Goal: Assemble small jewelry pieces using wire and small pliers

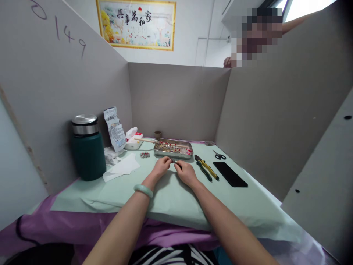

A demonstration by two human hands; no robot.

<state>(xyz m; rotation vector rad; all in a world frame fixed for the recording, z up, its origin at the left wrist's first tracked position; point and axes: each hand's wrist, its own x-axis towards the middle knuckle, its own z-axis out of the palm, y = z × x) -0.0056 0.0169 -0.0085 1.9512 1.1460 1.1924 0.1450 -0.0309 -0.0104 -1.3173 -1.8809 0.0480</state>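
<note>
My left hand [160,165] and my right hand [185,172] meet over the pale green table sheet [171,198], fingers pinched together. Between them they hold a small thin dark metal piece [173,161]; what exactly it is I cannot make out. A jade bangle [143,190] sits on my left wrist. Just beyond the hands stands a shallow metal tray [173,149] with small red and silver bits in it. A little cluster of beads [144,155] lies to the tray's left.
Green-and-yellow pliers [206,167], small scissors [219,156] and a black phone [230,174] lie right of my hands. On the left stand a dark green flask [87,147], white paper sheets [121,168], a plastic packet [114,129] and a white box [133,140]. Grey partitions enclose the desk; another person shows over the right wall.
</note>
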